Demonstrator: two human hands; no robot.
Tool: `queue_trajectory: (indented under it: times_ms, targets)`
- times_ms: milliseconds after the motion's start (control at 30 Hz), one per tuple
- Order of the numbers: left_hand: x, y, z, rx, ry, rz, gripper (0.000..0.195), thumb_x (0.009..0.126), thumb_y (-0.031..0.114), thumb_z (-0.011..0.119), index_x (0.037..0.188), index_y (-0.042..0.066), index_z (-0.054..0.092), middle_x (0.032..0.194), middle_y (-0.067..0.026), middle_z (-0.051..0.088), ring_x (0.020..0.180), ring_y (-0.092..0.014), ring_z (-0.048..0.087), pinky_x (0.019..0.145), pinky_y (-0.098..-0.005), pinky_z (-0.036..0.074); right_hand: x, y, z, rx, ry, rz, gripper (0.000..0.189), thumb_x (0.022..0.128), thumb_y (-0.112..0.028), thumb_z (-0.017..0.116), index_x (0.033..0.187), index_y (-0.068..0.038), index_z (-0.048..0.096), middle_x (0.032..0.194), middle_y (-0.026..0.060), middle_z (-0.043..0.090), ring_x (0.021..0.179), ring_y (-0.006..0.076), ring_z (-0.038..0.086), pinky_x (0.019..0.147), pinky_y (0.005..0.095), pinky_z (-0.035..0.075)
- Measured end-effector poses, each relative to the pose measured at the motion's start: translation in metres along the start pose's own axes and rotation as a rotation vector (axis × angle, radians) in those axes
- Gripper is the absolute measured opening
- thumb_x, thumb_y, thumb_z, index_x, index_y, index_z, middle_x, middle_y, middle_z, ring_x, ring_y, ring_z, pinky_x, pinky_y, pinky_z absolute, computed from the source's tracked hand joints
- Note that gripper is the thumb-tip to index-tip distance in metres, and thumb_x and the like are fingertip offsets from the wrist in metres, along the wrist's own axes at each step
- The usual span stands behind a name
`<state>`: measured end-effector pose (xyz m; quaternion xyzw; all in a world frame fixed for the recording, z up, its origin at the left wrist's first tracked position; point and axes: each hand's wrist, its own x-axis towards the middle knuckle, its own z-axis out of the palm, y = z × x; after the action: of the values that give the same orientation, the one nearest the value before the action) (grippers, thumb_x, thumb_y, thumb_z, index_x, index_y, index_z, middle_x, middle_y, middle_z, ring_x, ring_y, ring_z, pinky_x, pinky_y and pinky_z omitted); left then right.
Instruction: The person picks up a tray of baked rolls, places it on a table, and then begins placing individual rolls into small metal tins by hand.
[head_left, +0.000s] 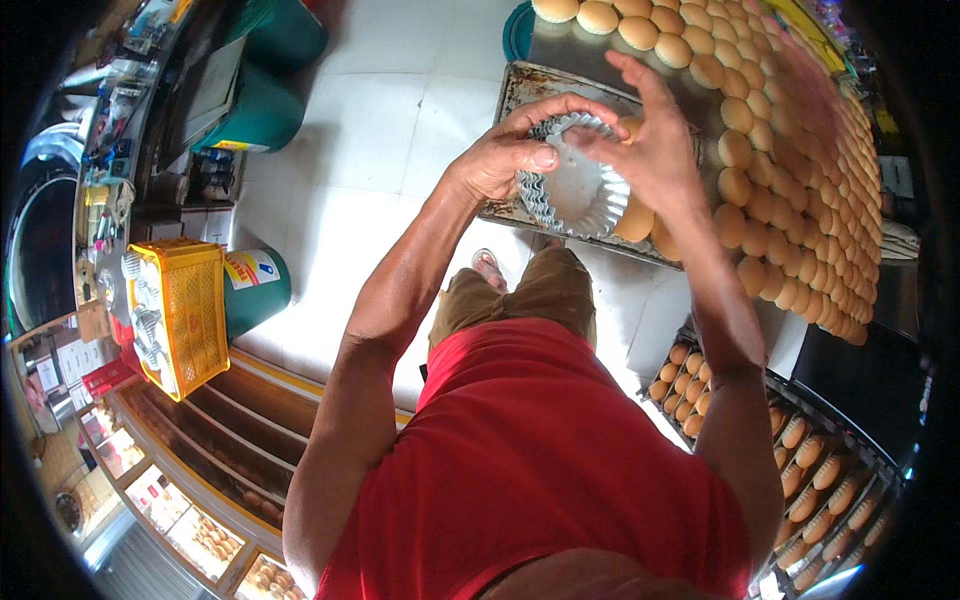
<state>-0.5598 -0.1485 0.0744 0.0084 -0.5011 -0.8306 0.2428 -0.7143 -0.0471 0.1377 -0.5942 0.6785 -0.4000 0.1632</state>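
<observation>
My left hand (517, 142) grips a nested stack of fluted metal baking moulds (536, 199) by its rim, thumb in front and fingers over the far side. The opening faces up toward me, and its inner base looks bare. Over the right side of the stack is my right hand (649, 142), slightly blurred, fingers spread. Its lower fingers reach into the mould's opening; whether they touch the metal is unclear. Below both hands lies a worn metal baking tray (514, 94). A few round golden buns (636, 221) show on it, partly hidden by the moulds and my right arm.
Rows of golden buns (739, 150) cover the metal table at right. A rack of bread trays (817, 480) stands at lower right. On the left are a yellow plastic crate (187, 315) holding more moulds (146, 322), green bins (259, 296) and a display case (172, 517).
</observation>
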Motion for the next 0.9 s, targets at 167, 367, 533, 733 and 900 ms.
queue_trajectory:
  times_ms: [167, 367, 533, 733, 900]
  targets:
    - [-0.001, -0.001, 0.008, -0.068, -0.070, -0.044, 0.088, 0.065, 0.050, 0.083, 0.133, 0.001, 0.056, 0.125, -0.0161, 0.062, 0.121, -0.028, 0.060, 0.104, -0.0411, 0.052, -0.006, 0.009, -0.010, -0.051, 0.036, -0.007, 0.086, 0.069, -0.032, 0.089, 0.142, -0.010, 0.050, 0.137, 0.0182, 0.057, 0.125, 0.0313, 0.058, 0.101, 0.0417, 0.050]
    - [-0.005, -0.011, 0.001, -0.107, -0.064, -0.061, 0.088, 0.067, 0.049, 0.082, 0.134, 0.000, 0.054, 0.127, -0.0167, 0.062, 0.118, -0.027, 0.062, 0.104, -0.0393, 0.052, -0.033, 0.005, 0.002, 0.014, -0.037, -0.066, 0.087, 0.071, -0.030, 0.089, 0.142, 0.000, 0.048, 0.136, 0.0201, 0.058, 0.127, 0.0315, 0.057, 0.105, 0.0430, 0.048]
    - [0.002, 0.002, 0.015, -0.027, -0.056, -0.058, 0.103, 0.058, 0.062, 0.083, 0.133, -0.002, 0.054, 0.132, -0.0215, 0.059, 0.121, -0.032, 0.061, 0.106, -0.0414, 0.050, -0.035, 0.012, -0.010, 0.022, 0.038, 0.119, 0.086, 0.073, -0.034, 0.086, 0.141, 0.001, 0.048, 0.137, 0.0220, 0.057, 0.129, 0.0342, 0.056, 0.108, 0.0435, 0.045]
    - [0.000, -0.003, 0.010, 0.038, -0.098, -0.018, 0.102, 0.061, 0.061, 0.082, 0.136, 0.000, 0.052, 0.135, -0.0214, 0.058, 0.125, -0.031, 0.059, 0.109, -0.0424, 0.047, -0.043, 0.009, -0.010, 0.022, 0.057, 0.124, 0.090, 0.070, -0.035, 0.089, 0.141, 0.003, 0.048, 0.134, 0.0226, 0.059, 0.125, 0.0345, 0.058, 0.105, 0.0433, 0.047]
    - [0.007, 0.004, 0.020, 0.156, -0.068, 0.133, 0.099, 0.060, 0.052, 0.085, 0.138, 0.001, 0.051, 0.136, -0.0204, 0.058, 0.127, -0.030, 0.058, 0.111, -0.0433, 0.044, -0.056, 0.005, -0.006, 0.205, 0.111, 0.184, 0.078, 0.079, -0.027, 0.085, 0.140, 0.004, 0.047, 0.131, 0.0233, 0.058, 0.124, 0.0288, 0.058, 0.101, 0.0407, 0.050]
